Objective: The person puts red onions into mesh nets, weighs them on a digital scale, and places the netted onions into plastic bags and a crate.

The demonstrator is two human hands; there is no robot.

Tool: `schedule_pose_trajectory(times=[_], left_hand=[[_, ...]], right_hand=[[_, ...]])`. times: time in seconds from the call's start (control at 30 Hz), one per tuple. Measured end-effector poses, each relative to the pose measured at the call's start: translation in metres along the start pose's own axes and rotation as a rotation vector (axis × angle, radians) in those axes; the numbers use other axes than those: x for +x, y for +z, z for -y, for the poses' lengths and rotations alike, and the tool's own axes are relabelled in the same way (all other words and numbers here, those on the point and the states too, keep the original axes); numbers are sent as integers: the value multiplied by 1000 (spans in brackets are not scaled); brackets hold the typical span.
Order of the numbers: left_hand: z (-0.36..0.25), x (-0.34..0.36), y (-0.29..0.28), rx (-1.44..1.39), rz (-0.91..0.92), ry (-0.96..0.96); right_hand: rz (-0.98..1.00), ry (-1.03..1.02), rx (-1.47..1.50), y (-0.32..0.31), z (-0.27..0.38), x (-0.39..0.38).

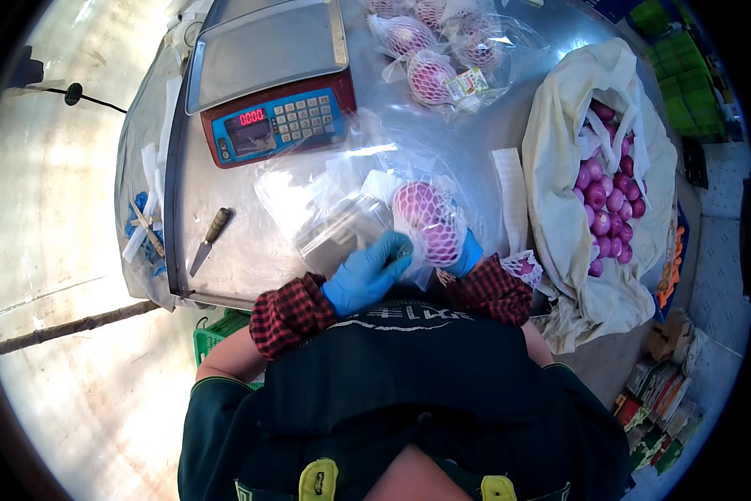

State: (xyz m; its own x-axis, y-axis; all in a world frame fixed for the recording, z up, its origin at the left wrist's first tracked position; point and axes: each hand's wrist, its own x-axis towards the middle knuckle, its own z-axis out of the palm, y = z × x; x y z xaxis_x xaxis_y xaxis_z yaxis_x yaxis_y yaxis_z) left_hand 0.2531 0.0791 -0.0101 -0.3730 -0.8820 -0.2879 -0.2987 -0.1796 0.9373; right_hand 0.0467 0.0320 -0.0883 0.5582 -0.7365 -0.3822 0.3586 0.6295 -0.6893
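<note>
A white mesh net bag of red onions (426,215) is upright in front of me, close to the table's near edge. My right hand (469,254), in a blue glove, grips it from the right, its fingers partly hidden behind the net. My left hand (369,271), also gloved in blue, is closed in a pinch at the left side of the bag; what lies between its fingertips is too small to make out. Clear plastic bags (321,188) spread on the table just beyond and left of my hands.
A blue-and-red digital scale (275,121) with a steel tray stands at the far left. A knife (210,242) lies below it. Several packed net bags (432,77) sit at the back. At right is an open cloth sack (559,108) of loose red onions (613,200), beside white netting (509,196).
</note>
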Motion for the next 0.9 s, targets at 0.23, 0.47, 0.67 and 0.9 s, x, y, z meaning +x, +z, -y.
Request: schedule_pose_trajectory(times=[0.23, 0.47, 0.67, 0.9], left_hand=[[-67, 50, -44, -548, -275, 182], [-101, 146, -119, 808, -315, 395], [-183, 270, -141, -485, -27, 151], [-173, 296, -107, -557, -249, 603]], right_hand=[[-92, 100, -263, 52, 53, -44], [-306, -844, -2217, 69, 157, -56], [-841, -1460, -1903, 50, 261, -51], [-214, -199, -2082, 8, 64, -97]])
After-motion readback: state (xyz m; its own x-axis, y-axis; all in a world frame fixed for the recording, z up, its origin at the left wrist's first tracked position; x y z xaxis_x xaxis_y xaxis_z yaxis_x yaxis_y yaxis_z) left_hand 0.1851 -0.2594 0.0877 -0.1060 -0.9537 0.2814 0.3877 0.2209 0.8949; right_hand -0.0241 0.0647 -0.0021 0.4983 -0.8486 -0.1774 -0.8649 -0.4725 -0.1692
